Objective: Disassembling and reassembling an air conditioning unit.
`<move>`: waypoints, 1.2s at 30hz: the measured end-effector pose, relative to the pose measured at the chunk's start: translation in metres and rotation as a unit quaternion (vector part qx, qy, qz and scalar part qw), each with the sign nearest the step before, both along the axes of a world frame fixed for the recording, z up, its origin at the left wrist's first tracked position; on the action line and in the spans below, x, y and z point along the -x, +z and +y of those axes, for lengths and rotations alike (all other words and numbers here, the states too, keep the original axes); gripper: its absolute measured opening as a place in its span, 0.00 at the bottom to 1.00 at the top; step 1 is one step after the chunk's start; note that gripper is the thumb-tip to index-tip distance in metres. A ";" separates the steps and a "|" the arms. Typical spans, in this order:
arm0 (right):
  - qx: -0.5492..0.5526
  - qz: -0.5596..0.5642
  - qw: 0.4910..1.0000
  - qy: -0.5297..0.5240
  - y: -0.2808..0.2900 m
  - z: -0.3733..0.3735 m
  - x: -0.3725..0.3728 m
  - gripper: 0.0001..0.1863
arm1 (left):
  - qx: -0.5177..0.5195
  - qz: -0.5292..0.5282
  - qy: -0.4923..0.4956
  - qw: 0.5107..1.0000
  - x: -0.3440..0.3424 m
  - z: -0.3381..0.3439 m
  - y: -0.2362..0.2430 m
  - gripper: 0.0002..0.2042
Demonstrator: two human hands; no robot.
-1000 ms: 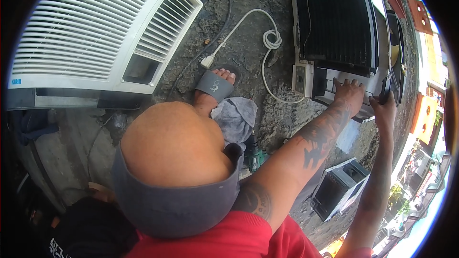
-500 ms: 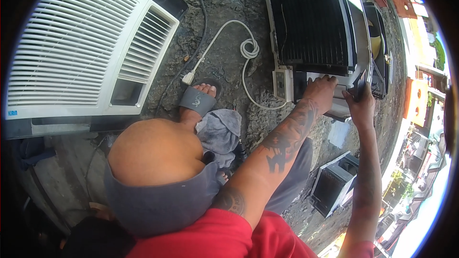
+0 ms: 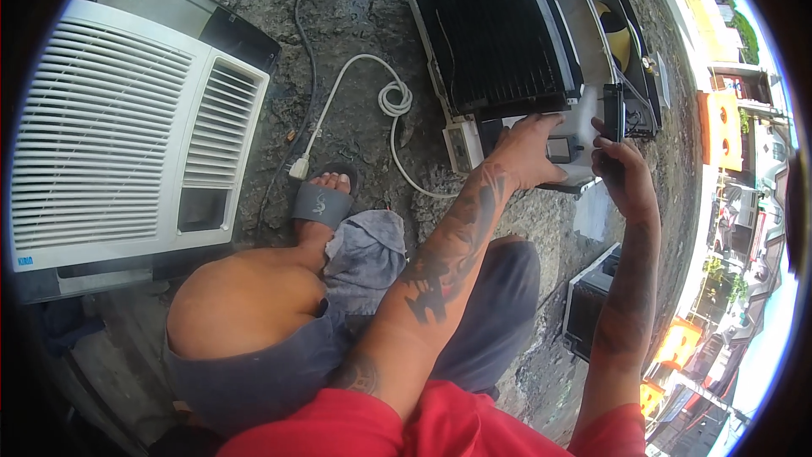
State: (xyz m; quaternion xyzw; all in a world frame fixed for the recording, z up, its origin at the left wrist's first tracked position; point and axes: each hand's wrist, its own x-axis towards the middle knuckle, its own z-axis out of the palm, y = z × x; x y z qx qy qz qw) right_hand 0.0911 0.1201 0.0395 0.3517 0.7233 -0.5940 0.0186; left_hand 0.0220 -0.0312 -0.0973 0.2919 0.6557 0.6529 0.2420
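Note:
In front of me is an uncased window air conditioner (image 3: 507,34) with black fins and a pale metal side section. My left hand (image 3: 531,152) is over its near end, fingers and thumb spread around the opening below the fins, holding nothing. Close beside its fingers is a small grey rectangular part (image 3: 560,149) on the pale metal. My right hand (image 3: 628,171) is closed on a slim black rectangular object (image 3: 615,112), held upright at the unit's right edge. What exactly this object is cannot be made out.
A white louvred air conditioner front (image 3: 110,135) stands at left. A coiled white cord with plug (image 3: 393,100) lies on the rough wet ground. A grey towel (image 3: 365,258) is by my sandalled foot (image 3: 326,199). Another dark boxy unit (image 3: 588,305) sits at lower right.
My left hand has loosened from a gripping pose into spread fingers. My right hand has lifted the slim black object a little away from my body. The whole view has shifted somewhat.

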 end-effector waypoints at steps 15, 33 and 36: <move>-0.049 0.028 0.998 0.038 -0.020 -0.001 -0.012 0.24 | -0.037 0.001 0.081 0.996 -0.010 0.010 0.007 0.24; -0.448 0.009 0.891 0.072 -0.044 -0.030 -0.018 0.40 | -0.051 -0.151 0.120 0.980 0.017 -0.005 0.009 0.16; -0.452 -0.012 0.890 0.057 -0.042 -0.031 -0.020 0.41 | -0.086 -0.114 0.262 0.954 0.016 -0.001 0.028 0.18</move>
